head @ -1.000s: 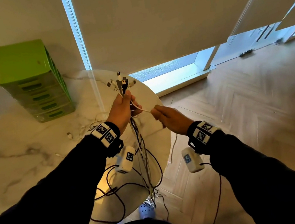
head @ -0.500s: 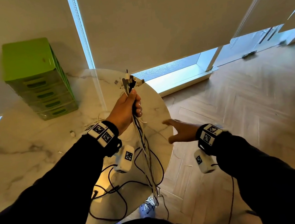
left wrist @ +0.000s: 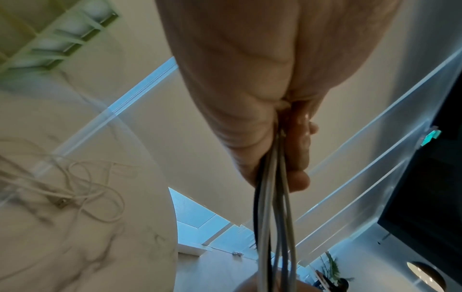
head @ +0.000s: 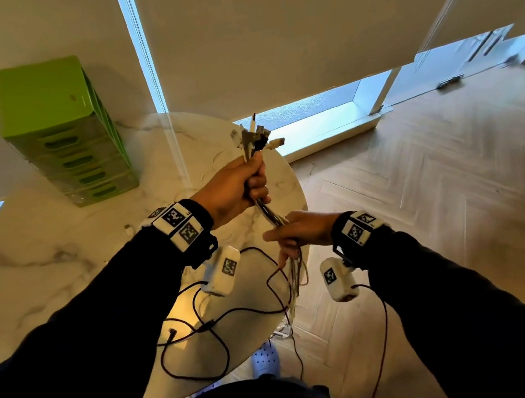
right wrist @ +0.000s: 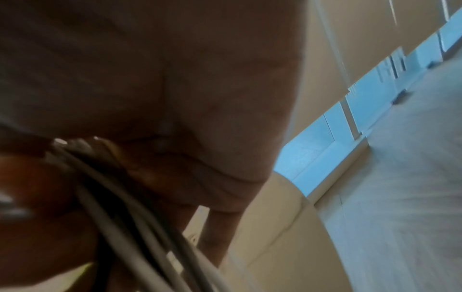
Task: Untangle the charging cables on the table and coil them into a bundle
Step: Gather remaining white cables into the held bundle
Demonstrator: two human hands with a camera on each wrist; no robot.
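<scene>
My left hand (head: pixel 244 184) grips a bundle of white and black charging cables (head: pixel 271 218) in a fist above the table's right edge. Their plugs (head: pixel 256 137) stick up out of the fist. The strands hang down past the table edge toward the floor. Just below the fist, my right hand (head: pixel 294 233) wraps thumb and fingers round the same bundle. In the left wrist view the cables (left wrist: pixel 272 227) drop straight from the curled fingers (left wrist: pixel 297 150). The blurred right wrist view shows the strands (right wrist: pixel 130 207) crossing the palm (right wrist: pixel 190 122).
A round marble table (head: pixel 40 270) carries a green drawer unit (head: pixel 66 134) at the back left. A loose white cable (left wrist: pixel 82 187) and a small white plug (head: pixel 127 227) lie on it. Black leads (head: pixel 206 329) loop over the near edge. Wooden floor (head: pixel 462 200) lies to the right.
My right hand let go of a white strand, swung out open to the right, then came back and took hold of the bundle under my left fist. The left hand held the bundle throughout.
</scene>
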